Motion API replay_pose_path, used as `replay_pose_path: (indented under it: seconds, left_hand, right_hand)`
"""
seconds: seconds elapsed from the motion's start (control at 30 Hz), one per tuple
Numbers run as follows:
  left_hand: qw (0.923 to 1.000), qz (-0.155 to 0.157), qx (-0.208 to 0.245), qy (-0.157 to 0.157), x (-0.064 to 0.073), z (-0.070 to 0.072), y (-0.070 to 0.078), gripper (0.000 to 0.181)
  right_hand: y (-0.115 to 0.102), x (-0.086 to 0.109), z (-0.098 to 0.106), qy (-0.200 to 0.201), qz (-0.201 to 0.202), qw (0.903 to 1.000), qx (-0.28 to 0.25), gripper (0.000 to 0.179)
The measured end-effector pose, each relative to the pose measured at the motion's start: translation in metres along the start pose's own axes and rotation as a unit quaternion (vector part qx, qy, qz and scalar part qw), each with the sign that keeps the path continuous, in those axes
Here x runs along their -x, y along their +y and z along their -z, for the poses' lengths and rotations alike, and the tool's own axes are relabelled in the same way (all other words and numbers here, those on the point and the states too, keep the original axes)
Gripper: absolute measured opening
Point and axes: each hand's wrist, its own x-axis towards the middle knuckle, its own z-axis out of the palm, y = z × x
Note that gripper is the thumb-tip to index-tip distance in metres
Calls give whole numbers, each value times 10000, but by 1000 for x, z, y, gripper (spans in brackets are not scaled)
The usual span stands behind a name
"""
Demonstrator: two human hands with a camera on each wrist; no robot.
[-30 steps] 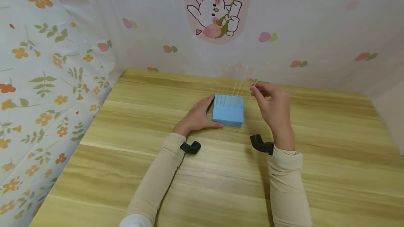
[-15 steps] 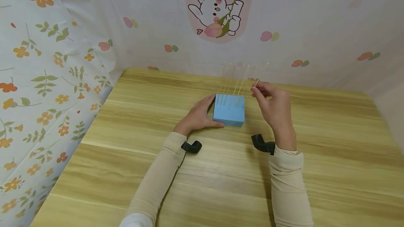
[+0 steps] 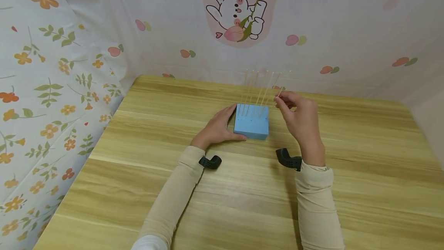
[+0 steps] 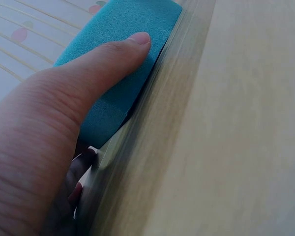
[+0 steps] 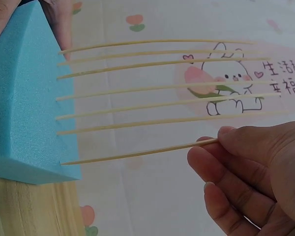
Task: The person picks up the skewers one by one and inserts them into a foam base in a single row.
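Note:
A light blue foam block sits on the table with several thin wooden skewers standing in a row in its face. My left hand grips the block from its left side, its thumb along the front face and its other fingers behind, mostly hidden. Between thumb and forefinger, my right hand pinches one more skewer around its upper part. That skewer's pointed lower end meets the block's face near the right edge, at the end of the row. It leans to the right in the head view.
The wood-grain table extends around the block on all sides. Behind it hangs a white printed cloth with a rabbit picture, and a floral cloth covers the left side. Black curved mounts sit at both wrists.
The top of the pinched skewer has swung slightly left, and my right hand has shifted a little left with it. My left hand and the block have stayed put.

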Motion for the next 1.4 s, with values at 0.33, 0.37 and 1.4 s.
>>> replay_pose_path:
  seconds: [0.33, 0.37, 1.4]
  left_hand:
    - [10000, -17, 18, 23, 0, 0, 0, 127]
    - [10000, -17, 21, 22, 0, 0, 0, 127]
    - [10000, 38, -53, -40, 0, 0, 2, 127]
  right_hand:
    - [3, 0, -3, -180, -52, 9998, 50, 19]
    - [4, 0, -3, -193, -87, 9997, 90, 19]
    - [9, 1, -9, -259, -369, 9989, 88, 19]
